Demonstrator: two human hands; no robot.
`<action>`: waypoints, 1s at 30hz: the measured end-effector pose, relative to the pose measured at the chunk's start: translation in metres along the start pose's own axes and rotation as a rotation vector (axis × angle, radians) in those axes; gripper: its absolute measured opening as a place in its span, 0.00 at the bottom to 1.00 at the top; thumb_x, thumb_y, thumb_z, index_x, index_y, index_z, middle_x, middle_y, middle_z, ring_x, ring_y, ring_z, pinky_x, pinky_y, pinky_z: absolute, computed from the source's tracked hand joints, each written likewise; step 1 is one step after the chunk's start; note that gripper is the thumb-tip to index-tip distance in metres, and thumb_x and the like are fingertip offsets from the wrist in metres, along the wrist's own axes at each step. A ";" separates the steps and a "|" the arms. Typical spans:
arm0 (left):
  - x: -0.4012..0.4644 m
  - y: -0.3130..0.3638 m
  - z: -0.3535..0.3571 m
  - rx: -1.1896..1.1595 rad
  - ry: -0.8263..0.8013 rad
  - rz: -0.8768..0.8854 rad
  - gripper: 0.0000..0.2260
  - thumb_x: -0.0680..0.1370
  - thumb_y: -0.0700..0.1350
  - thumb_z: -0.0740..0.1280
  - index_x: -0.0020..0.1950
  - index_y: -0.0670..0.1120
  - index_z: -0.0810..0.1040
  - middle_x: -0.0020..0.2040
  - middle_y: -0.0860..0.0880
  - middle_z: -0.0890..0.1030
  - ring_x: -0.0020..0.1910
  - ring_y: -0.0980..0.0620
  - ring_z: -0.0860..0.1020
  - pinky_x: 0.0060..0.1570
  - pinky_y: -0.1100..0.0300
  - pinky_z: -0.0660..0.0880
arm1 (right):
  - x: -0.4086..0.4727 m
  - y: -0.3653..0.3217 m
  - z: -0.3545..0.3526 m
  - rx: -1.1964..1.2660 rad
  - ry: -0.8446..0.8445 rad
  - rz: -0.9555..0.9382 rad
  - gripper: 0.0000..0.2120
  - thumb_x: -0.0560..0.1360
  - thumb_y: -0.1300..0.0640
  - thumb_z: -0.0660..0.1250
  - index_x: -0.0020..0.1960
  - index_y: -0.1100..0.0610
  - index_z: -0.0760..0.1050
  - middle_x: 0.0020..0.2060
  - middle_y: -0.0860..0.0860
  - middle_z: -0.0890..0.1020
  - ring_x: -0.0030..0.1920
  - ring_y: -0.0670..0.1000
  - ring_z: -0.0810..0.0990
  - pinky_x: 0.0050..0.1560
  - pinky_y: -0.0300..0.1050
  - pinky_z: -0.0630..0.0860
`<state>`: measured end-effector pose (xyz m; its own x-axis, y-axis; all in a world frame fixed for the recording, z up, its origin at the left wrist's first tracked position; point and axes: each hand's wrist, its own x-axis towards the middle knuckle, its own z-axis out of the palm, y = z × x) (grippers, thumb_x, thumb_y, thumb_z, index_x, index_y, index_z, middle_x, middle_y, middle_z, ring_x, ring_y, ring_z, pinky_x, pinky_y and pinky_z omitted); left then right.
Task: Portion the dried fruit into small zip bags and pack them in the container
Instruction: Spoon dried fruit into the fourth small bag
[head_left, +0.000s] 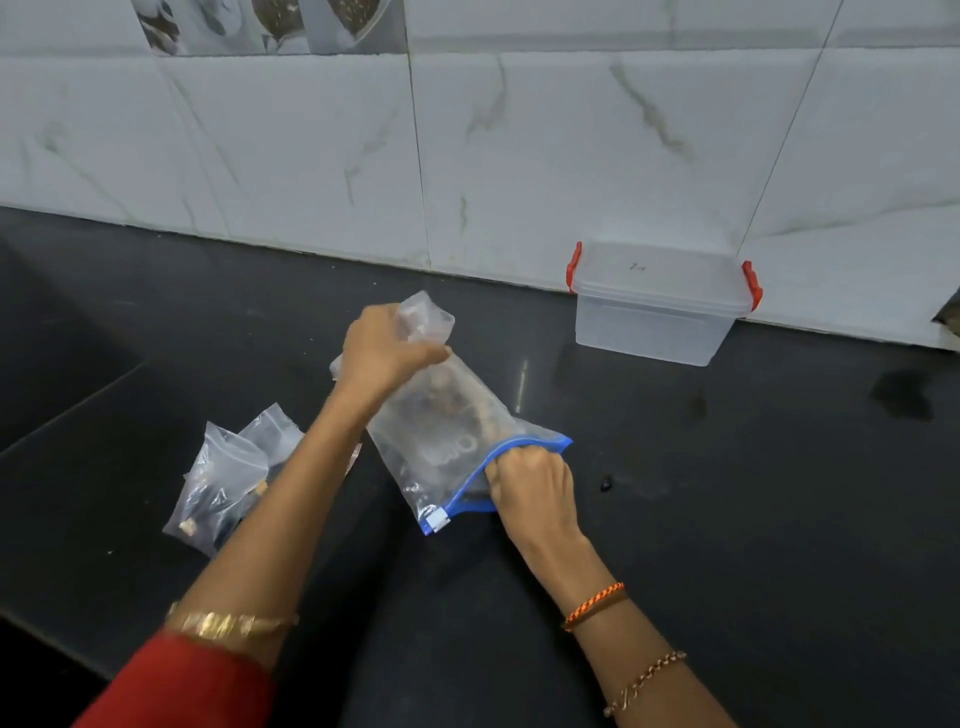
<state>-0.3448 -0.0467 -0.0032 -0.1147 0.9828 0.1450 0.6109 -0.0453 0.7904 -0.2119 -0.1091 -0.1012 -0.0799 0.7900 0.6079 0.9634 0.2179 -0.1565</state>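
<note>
Against white marble tiles, on the black bench (675, 519), a limp, slippery clear blue-zippered bag of dried fruit (447, 431) is gripped closed-fisted by left hand (387, 348) and right hand (530, 480), best held at its stiffer zipper.
</note>
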 end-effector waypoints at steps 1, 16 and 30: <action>0.015 0.003 0.007 0.205 -0.004 0.017 0.17 0.64 0.47 0.73 0.50 0.41 0.79 0.46 0.42 0.81 0.47 0.43 0.79 0.41 0.56 0.70 | 0.000 0.001 0.000 0.008 0.001 0.022 0.38 0.33 0.66 0.79 0.24 0.54 0.51 0.14 0.48 0.57 0.16 0.47 0.52 0.23 0.35 0.46; 0.077 -0.013 0.049 0.502 -0.173 -0.080 0.10 0.72 0.42 0.70 0.43 0.41 0.71 0.51 0.43 0.77 0.53 0.41 0.77 0.45 0.54 0.71 | -0.004 0.001 0.000 0.028 -0.044 0.074 0.37 0.36 0.62 0.81 0.24 0.53 0.51 0.13 0.48 0.65 0.12 0.45 0.63 0.14 0.31 0.53; 0.051 0.000 0.030 0.199 0.080 0.140 0.10 0.67 0.44 0.73 0.40 0.40 0.76 0.38 0.44 0.79 0.42 0.41 0.78 0.37 0.54 0.71 | -0.007 0.003 -0.004 0.089 0.051 0.106 0.38 0.35 0.69 0.78 0.26 0.54 0.51 0.14 0.51 0.65 0.16 0.46 0.53 0.21 0.35 0.45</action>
<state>-0.3275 0.0091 -0.0134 -0.0753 0.9517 0.2976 0.7662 -0.1358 0.6281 -0.2075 -0.1163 -0.1028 0.0360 0.7815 0.6228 0.9388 0.1871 -0.2891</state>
